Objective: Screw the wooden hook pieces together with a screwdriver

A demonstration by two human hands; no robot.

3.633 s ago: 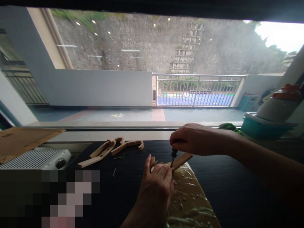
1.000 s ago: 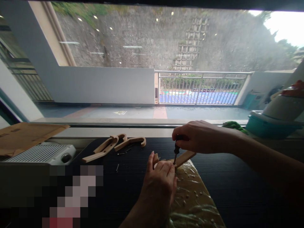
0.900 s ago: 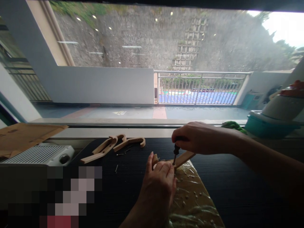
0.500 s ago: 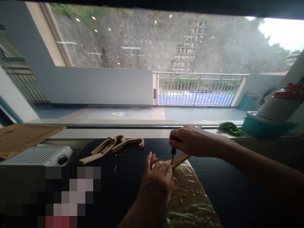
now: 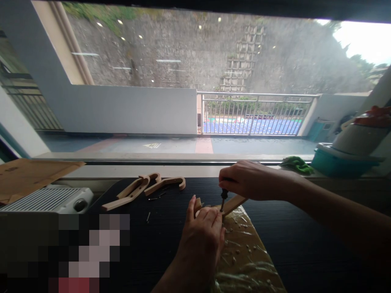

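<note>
My right hand [image 5: 236,177] is closed round the dark handle of a screwdriver [image 5: 224,196], which points down with a slight tilt. Its tip meets a curved wooden piece [image 5: 235,205], close to the fingers of my left hand [image 5: 203,230]. That left hand is wrapped over the wooden piece and presses it onto a board covered in plastic film [image 5: 244,248]. Part of the wood is hidden under the fingers. Whether a screw sits under the tip is too small to tell.
Several hook-shaped wooden pieces [image 5: 134,193] lie at the back left of the black table [image 5: 128,240], with loose screws [image 5: 148,217] beside them. A white heater [image 5: 61,199] stands at the left under cardboard [image 5: 36,175]. A green cloth [image 5: 296,165] and teal basin [image 5: 339,162] are on the sill.
The screwdriver and my right hand have shifted very slightly to the right, and the handle leans a little more. My left hand stays in place on the wood.
</note>
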